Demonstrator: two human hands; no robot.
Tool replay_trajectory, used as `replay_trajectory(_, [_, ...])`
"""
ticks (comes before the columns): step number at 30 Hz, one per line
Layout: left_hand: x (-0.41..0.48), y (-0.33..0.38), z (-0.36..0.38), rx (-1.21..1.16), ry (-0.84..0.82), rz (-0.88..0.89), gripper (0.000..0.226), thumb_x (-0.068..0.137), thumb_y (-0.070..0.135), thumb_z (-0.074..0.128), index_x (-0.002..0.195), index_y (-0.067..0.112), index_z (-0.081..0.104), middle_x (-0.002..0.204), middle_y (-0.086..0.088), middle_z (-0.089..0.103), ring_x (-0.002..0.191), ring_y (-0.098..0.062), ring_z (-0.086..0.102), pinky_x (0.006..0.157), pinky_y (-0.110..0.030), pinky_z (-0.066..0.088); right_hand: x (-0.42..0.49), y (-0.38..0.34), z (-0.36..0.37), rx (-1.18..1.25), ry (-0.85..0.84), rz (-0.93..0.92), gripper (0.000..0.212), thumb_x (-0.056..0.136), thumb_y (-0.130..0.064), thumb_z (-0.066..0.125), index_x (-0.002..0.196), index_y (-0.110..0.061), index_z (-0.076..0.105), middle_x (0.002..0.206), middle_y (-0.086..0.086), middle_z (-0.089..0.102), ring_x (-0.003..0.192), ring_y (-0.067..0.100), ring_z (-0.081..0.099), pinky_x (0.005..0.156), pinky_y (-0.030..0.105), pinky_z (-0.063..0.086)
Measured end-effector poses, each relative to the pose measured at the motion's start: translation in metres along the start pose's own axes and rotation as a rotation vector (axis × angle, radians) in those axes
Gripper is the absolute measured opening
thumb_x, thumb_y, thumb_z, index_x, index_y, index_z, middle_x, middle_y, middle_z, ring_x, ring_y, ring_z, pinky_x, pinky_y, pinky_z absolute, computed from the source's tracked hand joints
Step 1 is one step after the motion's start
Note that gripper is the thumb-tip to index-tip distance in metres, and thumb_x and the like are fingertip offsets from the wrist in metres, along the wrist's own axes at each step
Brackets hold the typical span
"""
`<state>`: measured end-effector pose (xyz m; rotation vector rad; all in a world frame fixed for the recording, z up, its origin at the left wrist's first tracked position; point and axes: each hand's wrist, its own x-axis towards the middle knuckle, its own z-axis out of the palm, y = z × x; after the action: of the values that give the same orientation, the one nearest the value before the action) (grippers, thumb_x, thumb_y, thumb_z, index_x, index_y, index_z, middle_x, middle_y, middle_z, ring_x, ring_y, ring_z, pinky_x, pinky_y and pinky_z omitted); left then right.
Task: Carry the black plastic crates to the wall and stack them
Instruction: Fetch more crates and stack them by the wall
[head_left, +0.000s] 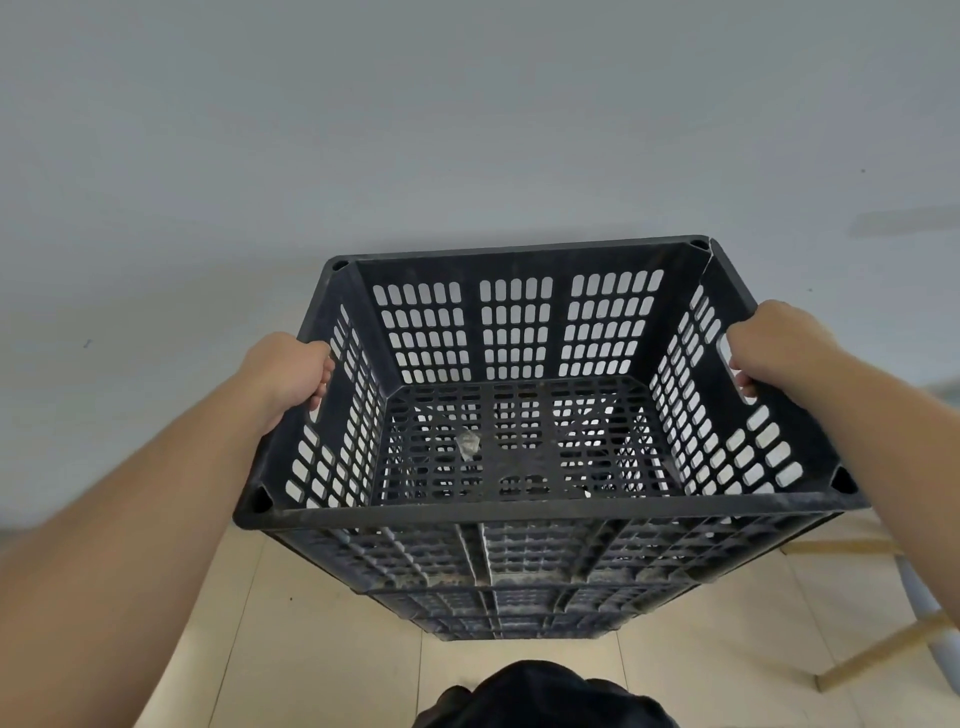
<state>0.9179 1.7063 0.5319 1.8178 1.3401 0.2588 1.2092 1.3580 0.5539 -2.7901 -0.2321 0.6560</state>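
Bare forearms (130, 545) spread wide so the left hand (291, 374) and right hand (774, 348), each with fingers curled through a side handle slot, hold the top black crate (519, 514) level and square over the stack of crates (519, 608) by the grey wall (467, 130).

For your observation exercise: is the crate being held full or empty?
Almost empty: the crate shows its bare perforated floor, with only a small crumpled scrap lying on it.
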Motion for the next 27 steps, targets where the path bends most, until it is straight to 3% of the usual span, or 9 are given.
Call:
replay_trajectory(5, [-0.003,0.002,0.003,0.018,0.017,-0.012,0.03,0.101,0.015,0.046,0.085,-0.002,0.066,0.074,-0.013,0.06,0.058,-0.02,0.053,0.055,-0.029,0.049,-0.006,-0.002,-0.002,-0.07,0.027,-0.031,0.04,0.079,0.002,0.072,0.043,-0.016,0.068,0.065,-0.001,0.068,0.066,0.019,0.065,0.051,0.025,0.042])
replay_trajectory(10, [-0.018,0.007,0.003,0.143,0.072,0.036,0.027,0.098,0.02,0.046,0.093,0.001,0.064,0.084,-0.015,0.071,0.065,-0.026,0.064,0.062,-0.034,0.053,-0.011,0.004,0.003,0.055,0.072,-0.084,0.028,0.08,0.003,0.05,0.063,0.001,0.072,0.057,0.009,0.071,0.058,0.022,0.066,0.05,0.025,0.038])
replay_trajectory(12, [-0.027,0.012,0.002,0.311,0.137,0.099,0.025,0.097,0.028,0.046,0.104,0.008,0.058,0.094,-0.014,0.069,0.076,-0.03,0.067,0.07,-0.04,0.052,-0.01,0.008,0.002,0.19,0.127,-0.076,0.024,0.078,-0.003,0.047,0.073,0.006,0.069,0.056,0.012,0.072,0.061,0.027,0.068,0.054,0.028,0.041])
replay_trajectory(14, [-0.036,0.019,0.004,0.391,0.148,0.119,0.035,0.098,0.03,0.05,0.127,0.011,0.051,0.116,-0.016,0.062,0.094,-0.036,0.063,0.079,-0.047,0.051,-0.01,0.011,0.002,0.233,0.14,-0.102,0.024,0.084,-0.009,0.048,0.09,0.007,0.065,0.057,0.012,0.072,0.066,0.027,0.07,0.059,0.03,0.047])
replay_trajectory(17, [-0.044,0.032,0.007,0.543,0.171,0.116,0.068,0.097,0.031,0.057,0.157,0.014,0.029,0.155,-0.02,0.035,0.137,-0.045,0.041,0.11,-0.056,0.038,-0.012,0.01,-0.002,0.283,0.077,-0.129,0.03,0.095,-0.014,0.051,0.116,0.007,0.054,0.085,0.02,0.071,0.074,0.03,0.068,0.067,0.034,0.053])
replay_trajectory(19, [-0.052,0.045,0.015,0.615,0.185,0.199,0.071,0.096,0.031,0.058,0.159,0.016,0.029,0.16,-0.018,0.03,0.144,-0.042,0.033,0.115,-0.055,0.032,-0.018,0.013,-0.006,0.216,0.071,-0.168,0.038,0.097,-0.018,0.05,0.128,0.003,0.045,0.096,0.019,0.063,0.077,0.029,0.062,0.064,0.035,0.05])
replay_trajectory(23, [-0.074,0.082,0.052,0.667,-0.125,0.402,0.061,0.1,0.033,0.055,0.156,0.018,0.04,0.164,-0.013,0.034,0.145,-0.034,0.041,0.118,-0.048,0.035,-0.041,0.024,-0.009,0.09,0.158,-0.264,0.055,0.097,-0.021,0.047,0.147,-0.01,0.028,0.102,0.012,0.057,0.077,0.023,0.059,0.054,0.032,0.041])
replay_trajectory(25, [-0.088,0.102,0.076,0.683,-0.261,0.515,0.057,0.101,0.034,0.054,0.155,0.019,0.042,0.164,-0.011,0.035,0.144,-0.03,0.044,0.118,-0.045,0.036,-0.054,0.03,-0.01,0.051,0.204,-0.28,0.057,0.098,-0.027,0.046,0.15,-0.015,0.027,0.122,0.015,0.055,0.089,0.028,0.061,0.062,0.035,0.048])
replay_trajectory(27, [-0.105,0.121,0.099,0.68,-0.344,0.635,0.056,0.103,0.034,0.053,0.155,0.02,0.041,0.165,-0.008,0.033,0.148,-0.027,0.039,0.12,-0.043,0.034,-0.069,0.036,-0.012,0.014,0.246,-0.252,0.055,0.099,-0.031,0.046,0.15,-0.017,0.029,0.135,0.017,0.049,0.103,0.035,0.059,0.08,0.042,0.053])
